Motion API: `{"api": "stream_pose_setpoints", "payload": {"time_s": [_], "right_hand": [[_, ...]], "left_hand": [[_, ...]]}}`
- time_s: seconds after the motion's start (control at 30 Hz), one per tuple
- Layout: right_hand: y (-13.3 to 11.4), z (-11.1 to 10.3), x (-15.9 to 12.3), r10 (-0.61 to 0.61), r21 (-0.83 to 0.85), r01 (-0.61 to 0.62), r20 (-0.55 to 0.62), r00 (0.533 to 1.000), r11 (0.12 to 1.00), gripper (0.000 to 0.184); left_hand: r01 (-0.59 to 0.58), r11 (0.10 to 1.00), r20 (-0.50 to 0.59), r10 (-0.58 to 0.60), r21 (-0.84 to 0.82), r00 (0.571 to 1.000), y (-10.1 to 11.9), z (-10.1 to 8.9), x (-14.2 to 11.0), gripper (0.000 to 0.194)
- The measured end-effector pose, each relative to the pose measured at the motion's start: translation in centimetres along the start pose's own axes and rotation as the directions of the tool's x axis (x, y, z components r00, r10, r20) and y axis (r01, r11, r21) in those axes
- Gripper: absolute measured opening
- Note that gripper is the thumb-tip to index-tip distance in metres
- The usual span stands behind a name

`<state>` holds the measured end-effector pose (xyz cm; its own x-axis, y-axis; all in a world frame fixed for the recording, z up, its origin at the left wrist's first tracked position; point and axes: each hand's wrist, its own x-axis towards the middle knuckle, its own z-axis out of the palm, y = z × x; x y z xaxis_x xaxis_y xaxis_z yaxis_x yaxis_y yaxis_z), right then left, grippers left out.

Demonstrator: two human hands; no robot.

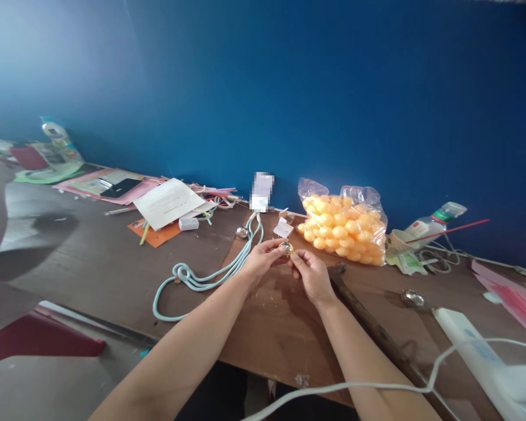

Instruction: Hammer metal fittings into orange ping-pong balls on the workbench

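Over the brown tabletop my two hands meet at a small shiny silver-and-gold round piece. My left hand pinches it between thumb and fingers. Just to its right, the thumb and forefinger of my right hand are pressed together at the edge of the piece; what they grip is too small to make out. Beyond my left hand, another shiny silver piece lies by a light-blue cord. A clear bag of orange-yellow balls stands behind my right hand.
Papers and an orange sheet lie at the left. A phone-like object, blurred out, leans on the blue wall. To the right are a plastic bottle, a silver piece and a power strip; its white cable crosses my right forearm.
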<state>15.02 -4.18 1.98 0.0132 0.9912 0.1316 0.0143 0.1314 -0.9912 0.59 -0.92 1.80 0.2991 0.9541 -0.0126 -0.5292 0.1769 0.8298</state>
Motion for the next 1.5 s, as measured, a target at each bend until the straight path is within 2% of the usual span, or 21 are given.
{"api": "stream_pose_setpoints", "payload": {"time_s": [0.43, 0.6, 0.77, 1.17, 1.5], "right_hand": [[0.2, -0.1, 0.1, 0.007, -0.003, -0.007, -0.002, 1.0, 1.0, 0.027], [0.8, -0.1, 0.3, 0.023, 0.075, -0.024, 0.011, 1.0, 0.997, 0.028], [1.2, -0.1, 0.5, 0.098, 0.176, -0.1, 0.021, 0.995, 0.979, 0.03], [0.9, 0.2, 0.6, 0.173, 0.276, -0.179, 0.043, 0.984, 0.945, 0.031], [1.1, 0.0, 0.6, 0.189, 0.319, -0.203, 0.075, 0.979, 0.926, 0.028]], "left_hand": [[-0.004, 1.0, -0.006, 0.004, -0.003, 1.0, -0.1, 0.0, 0.1, 0.039], [-0.004, 1.0, -0.012, 0.005, 0.004, 1.0, 0.0, 0.0, 0.0, 0.04], [0.001, 1.0, -0.037, -0.001, 0.008, 0.999, 0.0, 0.1, -0.1, 0.036], [0.007, 1.0, -0.074, -0.009, -0.024, 0.997, -0.5, 0.2, 0.2, 0.031], [-0.015, 1.0, -0.08, 0.015, 0.008, 0.997, -0.6, 0.2, 0.1, 0.037]]}}
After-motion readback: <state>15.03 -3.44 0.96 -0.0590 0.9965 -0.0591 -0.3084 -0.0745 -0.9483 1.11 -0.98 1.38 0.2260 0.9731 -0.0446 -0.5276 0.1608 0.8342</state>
